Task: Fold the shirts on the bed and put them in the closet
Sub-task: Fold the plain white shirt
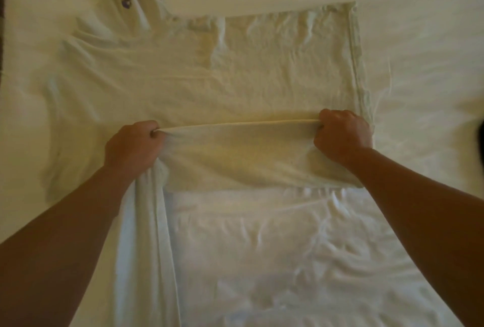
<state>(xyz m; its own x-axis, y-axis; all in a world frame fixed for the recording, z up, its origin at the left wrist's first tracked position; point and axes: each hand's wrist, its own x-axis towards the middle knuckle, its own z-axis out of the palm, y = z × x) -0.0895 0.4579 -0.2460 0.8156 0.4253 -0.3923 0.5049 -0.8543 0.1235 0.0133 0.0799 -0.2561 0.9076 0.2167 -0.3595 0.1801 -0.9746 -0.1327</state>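
Both hands — left hand [133,144], right hand [341,135] — grip shirt [235,85]; fingers hidden.

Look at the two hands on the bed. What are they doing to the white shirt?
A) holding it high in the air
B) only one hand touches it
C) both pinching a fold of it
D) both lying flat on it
C: the left hand and the right hand each pinch one end of a raised fold in the shirt lying on the bed.
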